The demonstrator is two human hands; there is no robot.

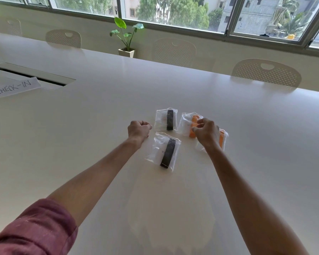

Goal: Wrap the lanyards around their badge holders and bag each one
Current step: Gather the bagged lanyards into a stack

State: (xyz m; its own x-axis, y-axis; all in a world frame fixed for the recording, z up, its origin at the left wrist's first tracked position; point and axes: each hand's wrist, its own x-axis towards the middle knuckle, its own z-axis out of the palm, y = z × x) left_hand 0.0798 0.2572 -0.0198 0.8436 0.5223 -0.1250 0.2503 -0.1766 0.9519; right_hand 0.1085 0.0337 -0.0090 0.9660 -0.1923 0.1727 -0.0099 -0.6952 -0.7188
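Clear zip bags lie in a cluster on the white table (99, 144). Two hold a badge holder wrapped in a black lanyard: the far one (166, 120) and the near one (164, 151). Two more hold orange lanyards: the far orange bag (188, 124) and the near orange bag (222, 139), which my right hand mostly covers. My left hand (139, 130) is a closed fist left of the black bags and holds nothing. My right hand (206, 134) has curled fingers above the orange bags, with nothing visibly gripped.
A paper sign reading CHECK-IN (14, 88) lies at the far left beside a cable slot (31, 74). White chairs (266, 72) line the far table edge. A potted plant (126, 35) stands below the windows.
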